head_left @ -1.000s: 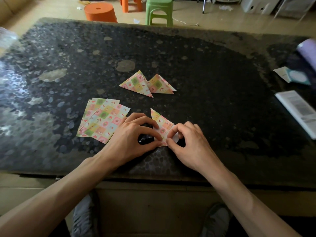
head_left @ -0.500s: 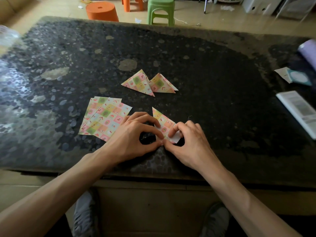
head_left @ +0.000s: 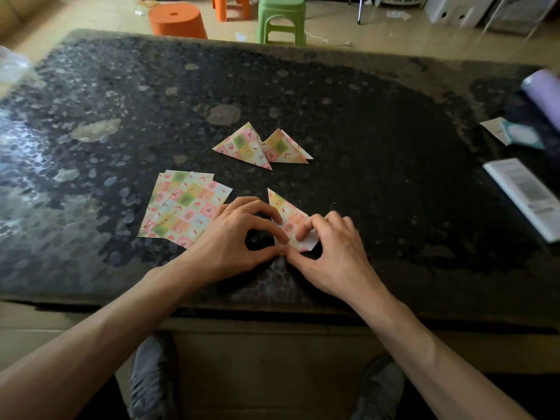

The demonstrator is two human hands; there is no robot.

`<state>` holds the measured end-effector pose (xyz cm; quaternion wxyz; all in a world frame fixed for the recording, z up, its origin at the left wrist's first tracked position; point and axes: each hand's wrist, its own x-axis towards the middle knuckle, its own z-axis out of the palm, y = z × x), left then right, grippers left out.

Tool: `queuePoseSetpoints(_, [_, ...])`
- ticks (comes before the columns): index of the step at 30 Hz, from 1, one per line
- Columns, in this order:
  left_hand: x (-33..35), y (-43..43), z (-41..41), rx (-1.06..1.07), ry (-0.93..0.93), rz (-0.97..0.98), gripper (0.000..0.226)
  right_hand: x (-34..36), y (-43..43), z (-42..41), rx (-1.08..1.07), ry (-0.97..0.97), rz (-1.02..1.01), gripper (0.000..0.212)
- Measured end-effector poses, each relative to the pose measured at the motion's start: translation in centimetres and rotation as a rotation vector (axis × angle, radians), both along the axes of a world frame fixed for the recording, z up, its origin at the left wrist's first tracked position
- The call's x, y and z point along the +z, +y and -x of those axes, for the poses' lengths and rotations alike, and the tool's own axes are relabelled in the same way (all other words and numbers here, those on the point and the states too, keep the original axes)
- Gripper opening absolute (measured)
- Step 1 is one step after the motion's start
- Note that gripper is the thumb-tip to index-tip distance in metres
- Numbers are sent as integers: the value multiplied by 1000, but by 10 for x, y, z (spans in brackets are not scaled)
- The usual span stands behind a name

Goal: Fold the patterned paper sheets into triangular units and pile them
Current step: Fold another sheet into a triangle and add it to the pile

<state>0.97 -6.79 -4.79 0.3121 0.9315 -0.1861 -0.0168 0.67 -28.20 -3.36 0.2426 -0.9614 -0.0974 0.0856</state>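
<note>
1. Left hand point(head_left: 233, 237): your thumb and forefinger curl onto the half-folded sheet point(head_left: 285, 211), pinning its edge so the crease lies true.
2. Right hand point(head_left: 330, 253): thumb and forefinger pinch the sheet's near corner, probably pressing the fold down.
3. Flat sheets point(head_left: 181, 207): fanned at 9 o'clock of your left hand, within easy reach.
4. Two finished units point(head_left: 260, 147): overlapping at 12 o'clock, starting the pile.
5. Containers: none seen; everything lies on the bare table point(head_left: 394, 177).

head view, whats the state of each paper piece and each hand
half-folded unit, partly folded, white flap showing
left hand, pinching the unit
right hand, pinching the unit
triangles, two, folded, touching
sheets, unfolded, fanned stack
</note>
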Motion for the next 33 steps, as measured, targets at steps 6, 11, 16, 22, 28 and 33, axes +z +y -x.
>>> queuePoseSetpoints(6, [0, 0, -1, -2, 7, 2, 17, 6, 0, -4, -16, 67, -18, 38])
queuePoseSetpoints(11, [-1, 0, -2, 2, 21, 2, 18, 13, -5, -11, -33, 163, -88, 35])
queuePoseSetpoints(16, [-2, -5, 0, 36, -31, 12, 30, 16, -4, -12, -50, 196, -105, 33])
queuePoseSetpoints(22, [-2, -6, 0, 45, -26, 4, 24, 19, -8, -18, -66, 273, -175, 33])
queuePoseSetpoints(28, [-3, -5, 0, 27, -25, -2, 22, 22, -14, -23, -36, 313, -207, 32])
queuePoseSetpoints(33, [-3, -6, 1, 50, -28, 12, 31, 24, -16, -25, -26, 319, -208, 33])
